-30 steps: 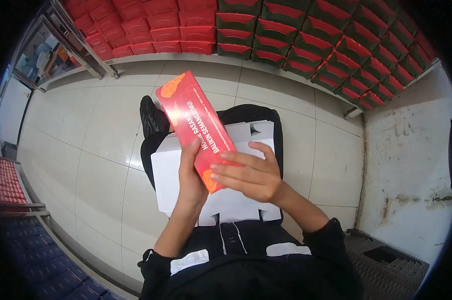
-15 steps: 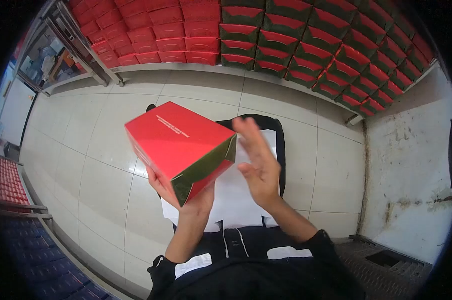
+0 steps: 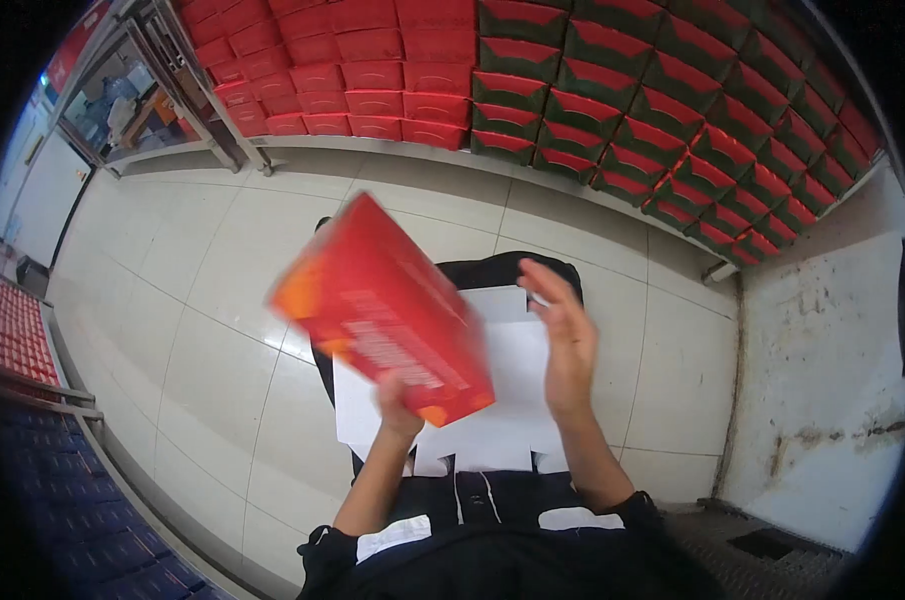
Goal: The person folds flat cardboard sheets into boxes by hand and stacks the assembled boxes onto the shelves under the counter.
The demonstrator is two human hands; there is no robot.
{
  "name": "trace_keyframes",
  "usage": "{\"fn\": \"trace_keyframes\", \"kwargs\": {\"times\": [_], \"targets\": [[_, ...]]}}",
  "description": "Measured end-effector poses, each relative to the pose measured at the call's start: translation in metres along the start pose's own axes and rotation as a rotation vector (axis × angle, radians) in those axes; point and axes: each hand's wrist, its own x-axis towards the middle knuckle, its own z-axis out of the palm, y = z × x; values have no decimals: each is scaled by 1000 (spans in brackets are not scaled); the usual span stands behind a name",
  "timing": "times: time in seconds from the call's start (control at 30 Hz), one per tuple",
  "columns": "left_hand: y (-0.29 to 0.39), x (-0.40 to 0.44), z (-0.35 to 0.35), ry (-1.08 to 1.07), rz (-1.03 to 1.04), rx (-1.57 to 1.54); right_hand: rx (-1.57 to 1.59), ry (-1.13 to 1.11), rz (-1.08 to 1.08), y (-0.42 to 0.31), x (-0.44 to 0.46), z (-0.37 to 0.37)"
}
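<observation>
A red cardboard box (image 3: 393, 310) with orange patches and pale print is tilted in the air over my lap, blurred by motion. My left hand (image 3: 398, 405) grips its lower edge, thumb on the printed side and the other fingers hidden behind it. To the right of the box, my right hand (image 3: 565, 345) is raised with its fingers stretched out, holding nothing and apart from the box. Beneath both hands, a flat white cardboard sheet (image 3: 518, 425) with cut flaps lies across my lap.
Stacked red boxes (image 3: 373, 75) and red-and-dark-green boxes (image 3: 663, 130) fill a shelf ahead. Dark blue boxes (image 3: 83, 500) and small red packs (image 3: 21, 335) stand at the left. A stained white wall (image 3: 823, 400) rises at the right above a dark perforated surface (image 3: 713, 530).
My left hand has turned the box, so a printed side with orange patches now faces me instead of the plain red face and green end. My right hand has moved right, away from the box.
</observation>
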Motion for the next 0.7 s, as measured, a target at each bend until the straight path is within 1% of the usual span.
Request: {"fn": "trace_keyframes", "kwargs": {"times": [0.03,0.1,0.13,0.2,0.23,0.27,0.3,0.33,0.4,0.43,0.47,0.5,0.53,0.57,0.6,0.63,0.67,0.7], "targets": [[10,7,8,24,-35,133,-1,-8,-5,-7,5,-5],[28,18,46,-150,248,933,12,-67,-124,-18,11,-13],[38,19,51,-150,245,929,8,-66,-122,-24,13,-14],[59,21,50,-497,252,1645,-354,-131,-361,-31,18,-16],[64,22,52,-575,221,1713,-357,-130,-354,-30,19,-18],[65,23,50,-575,210,1711,-531,-344,-375,-27,20,-20],[65,24,48,-688,178,1750,-700,-564,-391,-23,19,-22],[65,26,46,-801,146,1788,-697,-571,-383,-15,15,-18],[53,27,35,-828,135,1781,-600,-382,-92,11,6,-4],[42,27,24,-859,189,1806,-618,-308,-71,31,4,-4],[35,28,17,-889,246,1830,-620,-308,-69,47,4,-7],[34,28,15,-875,160,1729,-571,-331,40,62,4,-10],[32,25,8,-879,156,1726,-520,-352,150,71,3,-12],[28,22,-5,-722,154,1739,-523,-351,154,75,1,-13],[21,22,-18,-562,151,1747,-521,-288,168,78,-2,-11],[13,24,-34,-357,148,1613,-516,-226,187,81,-6,-10],[1,24,-46,-357,139,1613,-516,-227,195,84,-7,-10],[-5,26,-47,-103,-85,1152,-519,-214,207,87,-8,-10]]}}
